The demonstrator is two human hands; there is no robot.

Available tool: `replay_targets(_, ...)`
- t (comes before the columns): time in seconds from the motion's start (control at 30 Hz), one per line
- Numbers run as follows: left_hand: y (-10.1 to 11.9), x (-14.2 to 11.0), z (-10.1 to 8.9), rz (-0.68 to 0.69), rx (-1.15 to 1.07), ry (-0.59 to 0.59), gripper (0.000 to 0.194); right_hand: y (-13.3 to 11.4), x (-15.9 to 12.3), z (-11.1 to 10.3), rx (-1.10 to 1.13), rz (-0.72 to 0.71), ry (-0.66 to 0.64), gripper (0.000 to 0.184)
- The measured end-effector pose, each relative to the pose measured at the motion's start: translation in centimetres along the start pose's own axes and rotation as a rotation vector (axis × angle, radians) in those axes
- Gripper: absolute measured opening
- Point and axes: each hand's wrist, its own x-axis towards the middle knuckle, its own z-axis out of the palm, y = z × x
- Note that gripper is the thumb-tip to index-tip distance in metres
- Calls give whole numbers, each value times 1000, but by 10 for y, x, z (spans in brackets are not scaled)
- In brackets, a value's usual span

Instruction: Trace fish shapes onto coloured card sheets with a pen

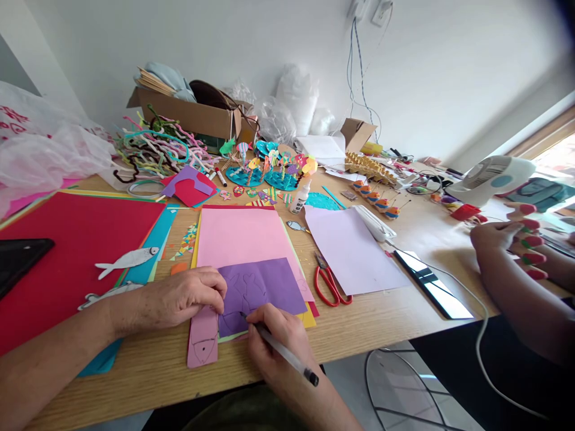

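Observation:
My right hand grips a black-capped gel pen, its tip touching a purple sheet of paper that bears drawn fish outlines. My left hand, fingers curled together, presses a pink paper strip against the purple sheet's left edge. A fish's head is drawn on the strip's near end; its upper part is hidden under my fingers. Beneath lies a pink sheet on a stack of coloured paper. Red-handled scissors lie to the right, beside a pale lilac sheet.
Cut-out grey fish lie on red paper at left. A glue bottle, paper sea-creature models and pipe cleaners stand behind. At right are a phone, a white cable and another person's hand.

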Motion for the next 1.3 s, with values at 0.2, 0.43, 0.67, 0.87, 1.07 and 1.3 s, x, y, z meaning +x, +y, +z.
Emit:
replay_targets(0.2,1,0,-1,-5,-3,-6,34,1,-1,-1,-13,-1,14,14)
replay_targets(0.43,2,0,0,-1,10,11,35,-2,0,-1,15,-3,18,13)
replay_targets(0.67,1,0,1,13,13,18,34,-1,0,1,14,-9,-37,14)
replay_targets(0.87,2,1,0,15,26,28,35,-1,0,0,9,1,6,14)
replay_targets(1.07,2,1,-1,-1,24,6,35,-1,-2,-1,-15,8,10,14)
replay_targets(1.3,2,1,-1,7,17,4,33,-1,-1,4,-29,-5,-13,14)
